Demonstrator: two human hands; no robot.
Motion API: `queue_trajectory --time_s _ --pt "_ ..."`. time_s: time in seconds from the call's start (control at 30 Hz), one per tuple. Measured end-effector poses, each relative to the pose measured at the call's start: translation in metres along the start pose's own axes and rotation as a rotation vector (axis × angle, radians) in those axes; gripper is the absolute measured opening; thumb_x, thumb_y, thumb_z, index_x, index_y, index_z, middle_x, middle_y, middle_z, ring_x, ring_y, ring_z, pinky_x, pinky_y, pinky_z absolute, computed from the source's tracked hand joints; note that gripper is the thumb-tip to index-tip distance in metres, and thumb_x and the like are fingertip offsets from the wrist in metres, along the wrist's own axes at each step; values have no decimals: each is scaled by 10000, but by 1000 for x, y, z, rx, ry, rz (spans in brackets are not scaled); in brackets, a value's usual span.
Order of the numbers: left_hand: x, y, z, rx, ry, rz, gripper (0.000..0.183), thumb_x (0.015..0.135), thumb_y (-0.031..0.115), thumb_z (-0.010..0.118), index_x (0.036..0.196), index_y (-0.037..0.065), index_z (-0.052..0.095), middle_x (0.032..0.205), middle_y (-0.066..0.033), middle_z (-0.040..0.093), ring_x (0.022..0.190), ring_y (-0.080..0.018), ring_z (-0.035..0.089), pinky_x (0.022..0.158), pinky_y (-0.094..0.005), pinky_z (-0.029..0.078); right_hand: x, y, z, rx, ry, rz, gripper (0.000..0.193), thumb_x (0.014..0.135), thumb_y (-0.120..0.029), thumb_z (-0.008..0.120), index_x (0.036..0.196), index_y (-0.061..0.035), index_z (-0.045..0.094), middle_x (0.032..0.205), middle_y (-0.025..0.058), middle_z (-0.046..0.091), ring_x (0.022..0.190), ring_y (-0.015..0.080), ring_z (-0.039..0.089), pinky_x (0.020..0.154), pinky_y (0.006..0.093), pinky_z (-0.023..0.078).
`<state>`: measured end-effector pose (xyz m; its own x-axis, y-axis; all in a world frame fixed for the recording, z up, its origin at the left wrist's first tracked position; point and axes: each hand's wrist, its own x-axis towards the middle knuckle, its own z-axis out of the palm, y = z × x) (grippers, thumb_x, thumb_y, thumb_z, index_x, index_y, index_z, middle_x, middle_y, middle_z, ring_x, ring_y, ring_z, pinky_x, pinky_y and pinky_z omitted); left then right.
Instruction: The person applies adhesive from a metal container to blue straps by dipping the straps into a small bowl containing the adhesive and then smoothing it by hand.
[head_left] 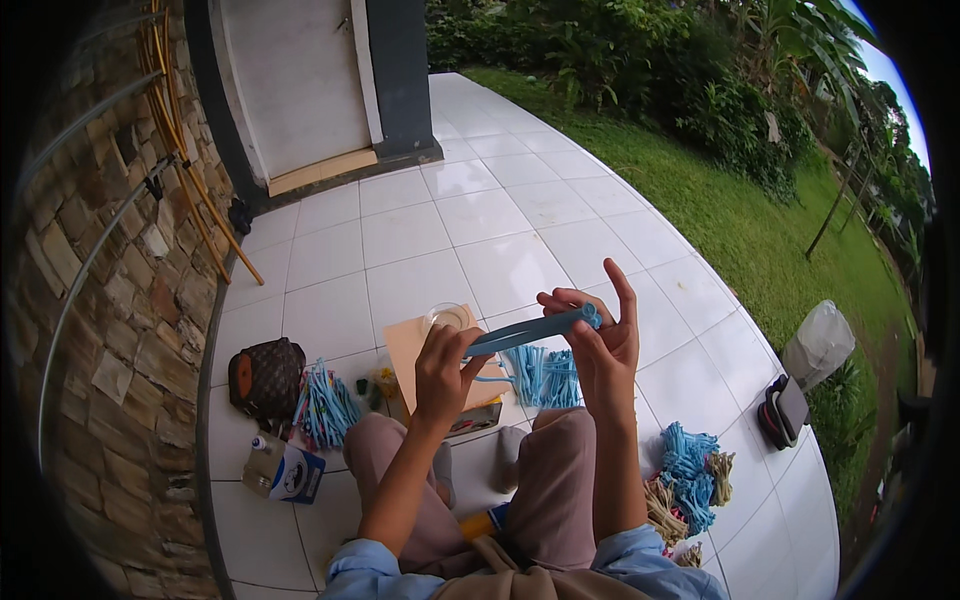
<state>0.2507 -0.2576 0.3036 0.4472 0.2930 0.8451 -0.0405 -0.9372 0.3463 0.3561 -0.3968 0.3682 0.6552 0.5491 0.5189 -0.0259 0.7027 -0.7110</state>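
Note:
A light-blue bundle of long, narrow strips (530,331) is held up in front of me, slanting up to the right, its right end rolled or looped. My left hand (443,372) is closed round its lower left end, where a loose blue strand hangs beside the fingers. At the upper right end, my right hand (607,345) has its thumb against the bundle and bent fingers behind it, with one finger stretched upward. Below the hands, a light-brown board (403,345) carries a clear round dish (446,317). More blue strips (545,376) lie beside the board.
Blue and tan tied bundles (690,465) lie on the white tiles to my right, near a dark case (783,411) and a white plastic bag (818,345). To my left are a brown patterned bag (267,378), colourful strips (325,408) and a blue-and-white carton (285,468).

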Motion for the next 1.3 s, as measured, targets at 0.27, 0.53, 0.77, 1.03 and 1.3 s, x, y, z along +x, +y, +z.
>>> queue_trajectory --time_s 0.27,0.53,0.77,1.03,1.3 --pt "-9 4 7 -198 -23 -327 337 952 251 429 737 4 513 562 -94 468 477 -269 461 482 -373 383 -2 1 -2 34 -105 15 825 797 -125 672 1388 -56 102 1136 228 548 1084 365 542 964 490 404" --pt "-36 33 26 -486 -95 -648 348 962 209 385 741 -17 531 602 -131 507 544 -250 516 540 -357 401 -26 48 29 -99 23 96 743 892 -181 559 1404 -124 24 1174 240 537 1108 331 533 967 426 403" --pt "-2 38 11 -385 92 -489 189 951 136 423 907 -10 535 819 -72 472 700 -147 505 591 -273 398 -33 50 15 -331 92 127 501 979 -159 345 1381 -55 64 979 161 601 797 202 629 695 288 511" --pt "31 28 -18 -870 -131 -621 322 984 243 363 969 8 583 816 -17 524 674 -59 488 588 -204 429 -30 31 33 -768 -64 330 536 880 20 420 1360 -77 202 729 124 601 644 200 595 618 312 470" --pt "32 33 -25 -882 -178 -596 333 984 264 367 1012 8 579 908 -34 570 727 -80 498 658 -234 431 -22 25 39 -912 -88 465 533 825 34 423 1316 -94 258 814 181 635 738 350 627 702 404 453"
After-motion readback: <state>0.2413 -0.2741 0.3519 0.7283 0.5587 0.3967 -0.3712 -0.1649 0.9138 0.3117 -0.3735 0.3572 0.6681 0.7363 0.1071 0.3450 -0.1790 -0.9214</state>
